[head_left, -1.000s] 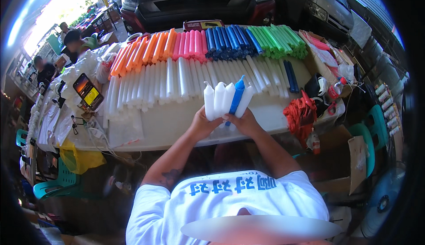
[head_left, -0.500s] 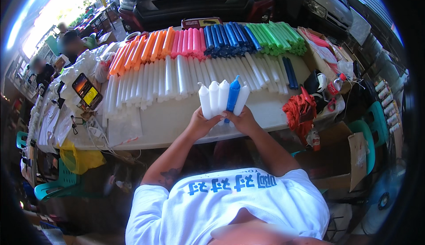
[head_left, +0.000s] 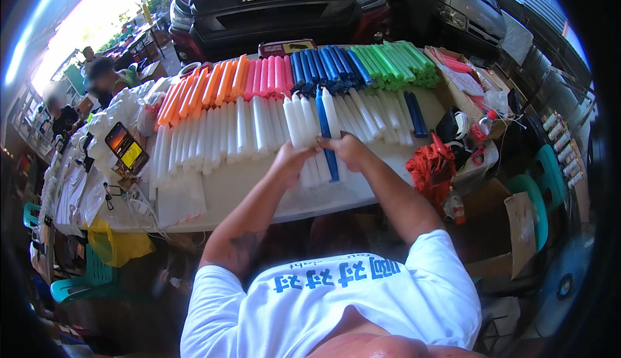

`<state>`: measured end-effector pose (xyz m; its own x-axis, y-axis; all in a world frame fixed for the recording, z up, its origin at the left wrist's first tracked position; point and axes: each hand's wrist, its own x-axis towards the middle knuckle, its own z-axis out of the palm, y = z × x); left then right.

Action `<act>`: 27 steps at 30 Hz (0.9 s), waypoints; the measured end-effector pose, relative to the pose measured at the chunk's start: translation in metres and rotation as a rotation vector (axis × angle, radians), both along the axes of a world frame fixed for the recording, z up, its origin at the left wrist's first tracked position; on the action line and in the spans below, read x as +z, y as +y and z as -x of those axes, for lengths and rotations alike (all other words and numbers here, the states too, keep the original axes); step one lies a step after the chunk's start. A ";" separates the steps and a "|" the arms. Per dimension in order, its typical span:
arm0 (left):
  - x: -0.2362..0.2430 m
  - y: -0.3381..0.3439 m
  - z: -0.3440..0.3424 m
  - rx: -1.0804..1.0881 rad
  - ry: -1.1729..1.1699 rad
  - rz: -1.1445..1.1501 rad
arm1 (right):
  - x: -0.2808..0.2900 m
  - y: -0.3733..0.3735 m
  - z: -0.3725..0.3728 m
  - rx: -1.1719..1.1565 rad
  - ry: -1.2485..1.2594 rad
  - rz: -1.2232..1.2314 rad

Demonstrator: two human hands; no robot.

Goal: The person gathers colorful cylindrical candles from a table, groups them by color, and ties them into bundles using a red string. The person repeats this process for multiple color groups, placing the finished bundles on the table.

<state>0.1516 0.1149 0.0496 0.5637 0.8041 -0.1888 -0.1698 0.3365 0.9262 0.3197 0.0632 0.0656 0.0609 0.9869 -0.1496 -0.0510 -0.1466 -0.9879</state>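
Note:
Both hands hold a fan of taper candles upright over the near part of the table. My left hand is closed round several white candles. My right hand is closed at the right side of the bunch, on a dark blue candle and a white candle. The blue candle stands between white ones, and a gap shows to its left near the top. Wicks point up and away from me. The lower ends of the candles show below my fingers, slightly blurred. Fingers behind the bunch are hidden.
Behind the bunch lies a row of white candles. Beyond are orange, pink, blue and green candles. A phone stands left; a red cloth lies right. Vehicles stand behind the table.
The bunch has moved away from me and slightly left, and more of the candles' length shows below my hands. A gap has opened beside the blue candle. Both arms reach farther forward.

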 end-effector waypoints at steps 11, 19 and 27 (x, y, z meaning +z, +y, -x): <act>0.016 0.042 -0.023 0.231 0.707 -0.614 | 0.012 0.101 -0.021 -0.035 -1.203 0.363; -0.012 -0.008 0.021 0.214 0.645 -1.044 | 0.018 0.088 -0.074 -0.192 -1.161 0.346; -0.042 -0.048 0.060 0.226 0.583 -1.100 | -0.035 0.107 -0.100 -0.635 -1.437 0.374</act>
<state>0.0918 0.0673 0.0078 0.4524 0.7607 0.4655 0.4040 -0.6401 0.6534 0.4200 0.1702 0.0305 0.7192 0.6725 0.1745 0.6948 -0.6948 -0.1859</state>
